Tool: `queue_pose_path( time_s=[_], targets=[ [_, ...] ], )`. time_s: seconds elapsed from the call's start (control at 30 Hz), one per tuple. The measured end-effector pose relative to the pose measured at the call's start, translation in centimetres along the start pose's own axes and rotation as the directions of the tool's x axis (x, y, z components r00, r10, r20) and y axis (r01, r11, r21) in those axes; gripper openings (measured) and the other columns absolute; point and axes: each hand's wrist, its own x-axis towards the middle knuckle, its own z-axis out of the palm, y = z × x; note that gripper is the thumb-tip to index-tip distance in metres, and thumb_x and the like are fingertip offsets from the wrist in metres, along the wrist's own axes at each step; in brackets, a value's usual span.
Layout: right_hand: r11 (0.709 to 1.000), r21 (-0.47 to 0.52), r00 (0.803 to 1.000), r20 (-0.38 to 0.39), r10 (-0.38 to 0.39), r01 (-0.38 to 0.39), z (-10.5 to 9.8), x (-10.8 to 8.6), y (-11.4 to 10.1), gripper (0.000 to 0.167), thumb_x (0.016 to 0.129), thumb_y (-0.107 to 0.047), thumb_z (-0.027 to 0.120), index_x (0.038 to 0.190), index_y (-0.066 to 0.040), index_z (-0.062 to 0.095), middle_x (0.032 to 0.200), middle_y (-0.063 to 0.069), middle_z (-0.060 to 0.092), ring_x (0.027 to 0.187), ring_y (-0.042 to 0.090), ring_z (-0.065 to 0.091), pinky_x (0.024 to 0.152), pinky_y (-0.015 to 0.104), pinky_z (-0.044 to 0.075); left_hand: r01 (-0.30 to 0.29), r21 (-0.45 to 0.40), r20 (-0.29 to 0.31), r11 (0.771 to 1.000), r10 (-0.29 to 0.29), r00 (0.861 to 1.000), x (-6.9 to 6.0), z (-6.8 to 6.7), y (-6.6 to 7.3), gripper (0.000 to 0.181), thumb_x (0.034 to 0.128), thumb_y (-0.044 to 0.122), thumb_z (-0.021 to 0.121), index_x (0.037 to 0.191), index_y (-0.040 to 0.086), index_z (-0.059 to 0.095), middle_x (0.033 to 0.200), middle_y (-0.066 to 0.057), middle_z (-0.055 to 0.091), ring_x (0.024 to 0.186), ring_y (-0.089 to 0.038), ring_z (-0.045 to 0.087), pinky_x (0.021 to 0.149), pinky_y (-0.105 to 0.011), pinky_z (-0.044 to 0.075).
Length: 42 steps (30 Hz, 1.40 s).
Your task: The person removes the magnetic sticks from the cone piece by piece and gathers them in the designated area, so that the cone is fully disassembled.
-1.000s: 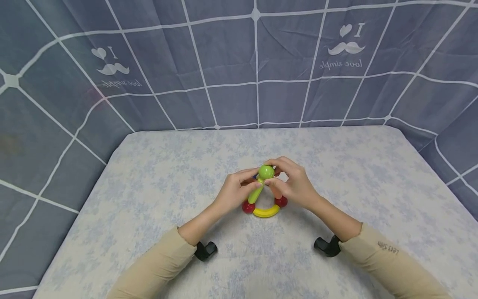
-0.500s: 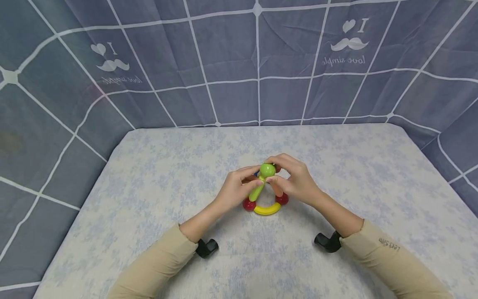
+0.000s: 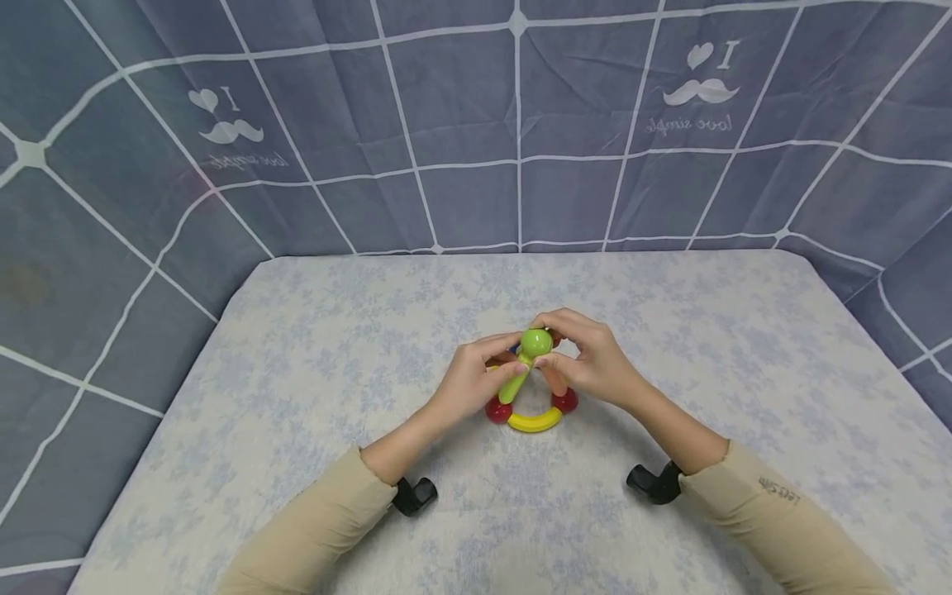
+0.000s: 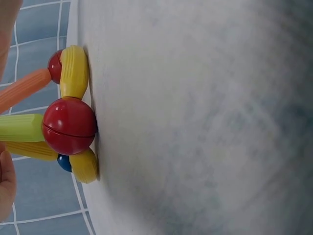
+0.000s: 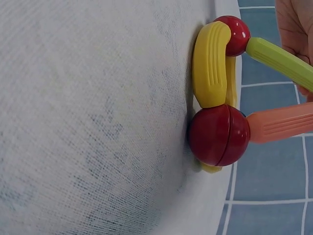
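Observation:
A frame of magnetic sticks and balls stands on the table in the head view. Its base has a curved yellow stick (image 3: 535, 422) between two red balls (image 3: 498, 410). A light green stick (image 4: 22, 128) and an orange stick (image 5: 281, 122) slope up from these balls toward a green ball (image 3: 536, 342) at the top. My left hand (image 3: 476, 376) pinches the green stick near its upper end. With thumb and forefinger, my right hand (image 3: 587, 355) holds the green ball at its right side, the thumb covering the orange stick's top. Fingers hide much of the joint.
A pale blue-patterned cloth covers the table (image 3: 357, 330). Behind it hangs a grey-blue curtain (image 3: 461, 124) with white lines. Another yellow stick (image 4: 32, 150) and a small blue ball (image 4: 64, 162) belong to the frame's far side. Black wrist mounts (image 3: 415, 496) sit below both wrists.
Both hands keep nearly the same hold on the frame. The whole head view shifts slightly, and the frame appears a little farther right.

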Motion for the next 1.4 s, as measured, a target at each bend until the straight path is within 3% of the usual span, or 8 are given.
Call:
queue_pose_path(
  time_s=[0.67, 0.93, 1.23, 1.4],
  targets=[
    [0.992, 0.115, 0.999, 0.013, 0.049, -0.050, 0.6, -0.2, -0.3, 0.036, 0.075, 0.013, 0.068, 0.108, 0.003, 0.058, 0.103, 0.012, 0.058, 0.087, 0.017, 0.051, 0.078, 0.023, 0.045, 0.012, -0.007, -0.009, 1.000, -0.012, 1.000, -0.2, 0.0, 0.0, 0.040, 0.0859, 0.005, 0.065, 0.124, -0.002, 0.058, 0.120, -0.015, 0.061, 0.089, -0.021, 0.065, 0.078, -0.026, 0.050],
    [0.998, 0.067, 0.999, -0.036, 0.009, -0.006, 0.8, -0.2, 0.2, 0.026, 0.082, -0.008, 0.069, 0.105, 0.001, 0.059, 0.104, 0.009, 0.058, 0.088, 0.017, 0.051, 0.076, 0.024, 0.044, 0.030, -0.013, -0.022, 0.999, -0.030, 0.999, 0.1, -0.1, 0.1, 0.040, 0.0853, 0.004, 0.066, 0.124, -0.001, 0.058, 0.118, -0.013, 0.062, 0.088, -0.018, 0.065, 0.079, -0.026, 0.050],
    [0.993, 0.026, 0.987, -0.119, -0.108, 0.112, 1.2, -0.3, 0.4, 0.033, 0.086, -0.022, 0.065, 0.104, 0.005, 0.059, 0.102, 0.015, 0.058, 0.085, 0.018, 0.050, 0.073, 0.022, 0.043, 0.023, -0.004, -0.019, 1.000, -0.023, 1.000, 0.3, -0.2, 0.2, 0.039, 0.0864, 0.005, 0.065, 0.124, -0.001, 0.058, 0.118, -0.013, 0.061, 0.088, -0.018, 0.064, 0.079, -0.026, 0.050],
    [0.992, 0.015, 0.983, -0.138, -0.120, 0.123, 1.0, -0.4, 0.4, 0.035, 0.086, -0.024, 0.064, 0.103, 0.007, 0.059, 0.099, 0.016, 0.058, 0.084, 0.017, 0.050, 0.073, 0.020, 0.044, 0.039, 0.004, -0.019, 0.999, -0.039, 0.999, 0.5, -0.1, 0.2, 0.040, 0.0854, 0.005, 0.066, 0.124, 0.000, 0.059, 0.119, -0.012, 0.061, 0.088, -0.016, 0.064, 0.079, -0.025, 0.050]
  ],
)
